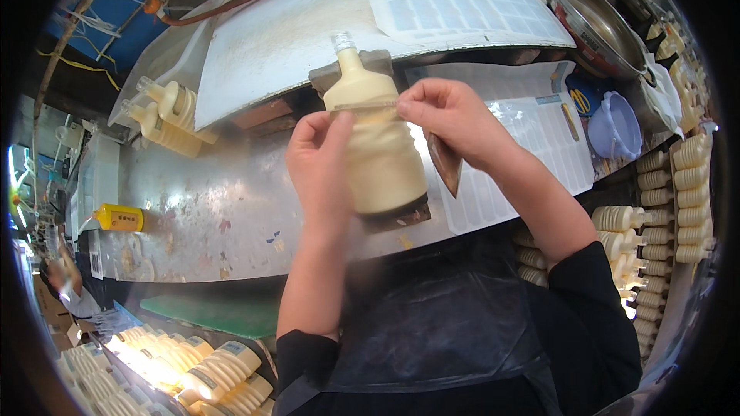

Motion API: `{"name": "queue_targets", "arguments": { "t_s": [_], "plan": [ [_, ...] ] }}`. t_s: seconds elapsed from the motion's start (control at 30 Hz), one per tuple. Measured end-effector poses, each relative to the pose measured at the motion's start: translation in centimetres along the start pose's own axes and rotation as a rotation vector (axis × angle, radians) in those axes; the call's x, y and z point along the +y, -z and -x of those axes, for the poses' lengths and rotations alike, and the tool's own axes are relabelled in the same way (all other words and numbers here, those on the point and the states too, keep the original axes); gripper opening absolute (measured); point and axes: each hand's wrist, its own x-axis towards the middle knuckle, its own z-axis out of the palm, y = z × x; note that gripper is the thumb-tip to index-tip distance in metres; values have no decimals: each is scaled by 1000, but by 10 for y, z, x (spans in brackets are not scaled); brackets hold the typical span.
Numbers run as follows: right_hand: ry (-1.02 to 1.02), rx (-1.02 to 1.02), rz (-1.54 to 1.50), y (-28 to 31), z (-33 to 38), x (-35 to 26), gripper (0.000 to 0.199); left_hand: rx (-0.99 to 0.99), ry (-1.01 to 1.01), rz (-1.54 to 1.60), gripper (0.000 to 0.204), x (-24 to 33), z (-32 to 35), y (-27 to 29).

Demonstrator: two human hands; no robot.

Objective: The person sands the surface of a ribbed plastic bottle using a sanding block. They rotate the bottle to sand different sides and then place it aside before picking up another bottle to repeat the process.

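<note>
Cream plastic makes up the bottle, which is on the metal table in front of the person, its clear neck pointing away and passing over a grey block. The left hand and right hand meet a clear strip across its shoulder, thumb and forefinger together on each end. Below the right palm juts a brown wedge; whether the other fingers hold it is hidden. Wedge and right forearm cover part of a pale label sheet, while the left hand hides the bottle's left side. Farther off, a white board bears another label sheet. Two cream bottles lean together at the left, well apart from a yellow bottle. To the right stand a lavender bucket and a metal pan; stacked bottles crowd beyond the table's edge.
</note>
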Motion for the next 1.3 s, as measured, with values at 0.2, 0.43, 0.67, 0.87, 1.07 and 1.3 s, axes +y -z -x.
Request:
{"name": "queue_targets", "arguments": {
  "t_s": [0.2,0.43,0.67,0.87,1.07,1.3],
  "plan": [
    [95,71,193,0,-45,7,21,51,88,-10,7,-12,-32,8],
    [12,82,245,-1,-51,4,19,43,117,-3,11,-28,-43,18],
    [7,85,198,0,-54,8,16,31,153,94,12,-24,-39,15],
    [-8,61,167,3,-58,11,16,33,171,115,12,-26,-41,16],
    [-9,59,136,3,-57,10,16,32,180,169,11,-29,-41,18],
    [-3,65,124,3,-56,10,16,2,170,157,8,-30,-41,20]
  ]
}}
